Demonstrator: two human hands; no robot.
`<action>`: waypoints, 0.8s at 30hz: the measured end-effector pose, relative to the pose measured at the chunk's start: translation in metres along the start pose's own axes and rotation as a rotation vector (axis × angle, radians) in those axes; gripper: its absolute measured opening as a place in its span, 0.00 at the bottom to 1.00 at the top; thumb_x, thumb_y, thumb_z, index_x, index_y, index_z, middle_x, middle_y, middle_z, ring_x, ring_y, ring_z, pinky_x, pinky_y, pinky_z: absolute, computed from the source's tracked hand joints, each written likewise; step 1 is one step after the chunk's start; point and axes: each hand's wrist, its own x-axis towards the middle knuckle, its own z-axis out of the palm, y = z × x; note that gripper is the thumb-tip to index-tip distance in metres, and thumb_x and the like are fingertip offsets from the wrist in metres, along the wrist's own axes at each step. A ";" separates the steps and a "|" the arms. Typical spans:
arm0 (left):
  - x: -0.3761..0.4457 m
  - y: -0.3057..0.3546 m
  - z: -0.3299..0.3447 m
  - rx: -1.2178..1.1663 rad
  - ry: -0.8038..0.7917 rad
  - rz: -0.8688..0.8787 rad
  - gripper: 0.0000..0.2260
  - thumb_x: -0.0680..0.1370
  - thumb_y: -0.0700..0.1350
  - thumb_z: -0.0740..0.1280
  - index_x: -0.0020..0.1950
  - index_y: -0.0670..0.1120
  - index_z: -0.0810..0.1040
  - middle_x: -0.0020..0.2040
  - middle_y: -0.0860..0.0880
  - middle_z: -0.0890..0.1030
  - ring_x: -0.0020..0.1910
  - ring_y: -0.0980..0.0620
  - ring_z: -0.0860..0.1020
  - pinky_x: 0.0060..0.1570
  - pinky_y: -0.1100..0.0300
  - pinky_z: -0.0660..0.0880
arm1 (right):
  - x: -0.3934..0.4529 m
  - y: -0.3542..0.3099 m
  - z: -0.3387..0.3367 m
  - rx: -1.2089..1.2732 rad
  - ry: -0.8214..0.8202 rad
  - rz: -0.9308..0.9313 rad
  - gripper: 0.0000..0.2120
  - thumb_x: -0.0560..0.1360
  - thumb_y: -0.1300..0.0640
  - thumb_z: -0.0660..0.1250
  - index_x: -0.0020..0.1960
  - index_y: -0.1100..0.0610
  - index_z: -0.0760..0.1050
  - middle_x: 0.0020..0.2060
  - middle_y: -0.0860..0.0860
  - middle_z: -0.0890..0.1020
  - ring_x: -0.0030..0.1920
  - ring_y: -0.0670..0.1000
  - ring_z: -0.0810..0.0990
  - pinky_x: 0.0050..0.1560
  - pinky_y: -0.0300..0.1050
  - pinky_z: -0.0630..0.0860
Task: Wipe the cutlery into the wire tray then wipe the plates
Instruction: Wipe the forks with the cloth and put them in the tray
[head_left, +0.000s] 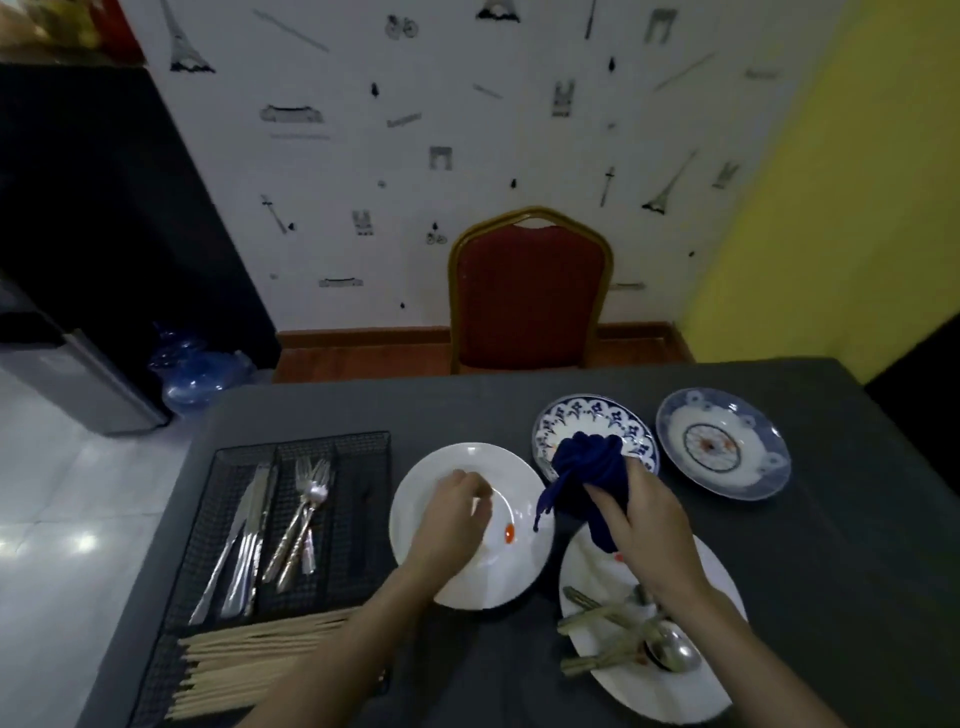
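Chopsticks (249, 660) lie nearest, a pale bundle across the front section of the black wire tray (363, 519) at the table's left. Behind them in the tray: knives (244, 545) in the left compartment, forks (304, 519) in the middle one, handles toward the camera; right compartment too dark to read.

Next over, white plate (457, 582) on the grey tablecloth (831, 571), w/ a small orange-red smear (509, 533) right of centre. Left hand (454, 519) hovers over this plate, fingers curled in; can't tell if it pinches anything or touches the plate.

Right hand (644, 519) grips a bunched dark blue cloth (587, 467), one corner dangling over the white plate's right rim. Cloth sits in front of a blue-patterned plate (582, 415), hiding part of it.

Under the right wrist, a second white plate (649, 691) at the near edge holds unwiped cutlery: spoons (670, 652) and pale handles piled together, plus a red spot by the wrist. Far right, well apart, a blue-rimmed plate (722, 441) w/ a round centre motif.

Behind the table: red chair (527, 301) w/ gold frame against the wall, blue water bottle (202, 374) on the floor at left.
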 end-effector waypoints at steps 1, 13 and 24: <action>0.000 0.016 0.014 0.019 -0.085 0.077 0.08 0.80 0.42 0.61 0.55 0.44 0.79 0.53 0.48 0.79 0.53 0.51 0.76 0.54 0.62 0.71 | -0.009 0.008 -0.008 -0.006 0.013 0.032 0.12 0.75 0.44 0.61 0.49 0.52 0.69 0.37 0.46 0.76 0.36 0.44 0.75 0.35 0.45 0.73; -0.028 0.068 0.125 0.740 -0.544 0.474 0.14 0.81 0.49 0.56 0.61 0.44 0.74 0.61 0.44 0.74 0.63 0.43 0.70 0.61 0.50 0.68 | -0.124 0.079 -0.088 -0.149 0.160 0.427 0.11 0.75 0.44 0.62 0.48 0.51 0.70 0.37 0.45 0.76 0.36 0.43 0.75 0.37 0.46 0.75; -0.022 0.075 0.116 0.335 -0.353 0.262 0.06 0.79 0.46 0.61 0.47 0.47 0.77 0.46 0.50 0.79 0.46 0.51 0.76 0.47 0.57 0.74 | -0.139 0.083 -0.103 -0.199 0.224 0.486 0.11 0.75 0.46 0.63 0.44 0.53 0.70 0.34 0.45 0.75 0.33 0.43 0.74 0.35 0.44 0.74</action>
